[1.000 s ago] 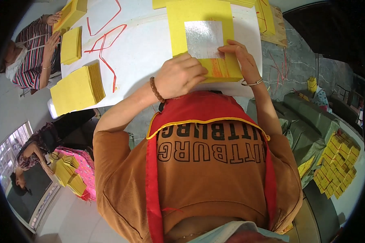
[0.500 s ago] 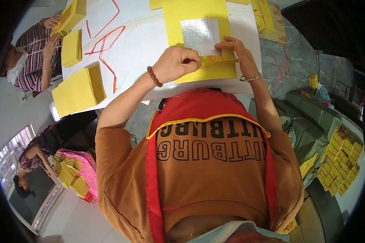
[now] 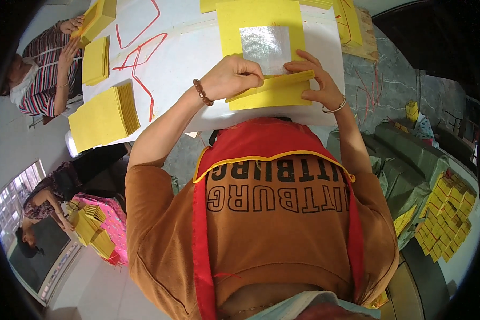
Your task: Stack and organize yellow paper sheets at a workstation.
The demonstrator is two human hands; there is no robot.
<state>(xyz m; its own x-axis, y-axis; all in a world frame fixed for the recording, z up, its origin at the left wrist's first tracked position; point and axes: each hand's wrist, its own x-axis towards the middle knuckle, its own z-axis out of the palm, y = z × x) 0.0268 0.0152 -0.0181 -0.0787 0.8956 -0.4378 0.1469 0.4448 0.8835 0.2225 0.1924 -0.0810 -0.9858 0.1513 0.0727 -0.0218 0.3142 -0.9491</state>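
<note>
A yellow paper stack (image 3: 232,32) with a silver foil square (image 3: 265,45) on it lies on the table in front of me. Across its near part, just below the foil, a yellow paper sheet (image 3: 288,81) is raised like a narrow fold. My left hand (image 3: 232,80) is pinched on the left end of that sheet; its fingertips hide the edge they grip. At the sheet's right end, my right hand (image 3: 322,82) has thumb and fingers spread, fingertips resting by the foil's lower corner.
Yellow paper stacks (image 3: 104,118) and red strings (image 3: 144,88) lie on the white table (image 3: 189,50) to the left. A co-worker (image 3: 42,74) handles yellow paper at far left; another person (image 3: 50,200) works lower left. Yellow bundles (image 3: 447,216) are piled at right.
The raised yellow sheet now stands higher and shows more of its face. My right thumb has moved down, away from the fingers, and the right hand has opened wider.
</note>
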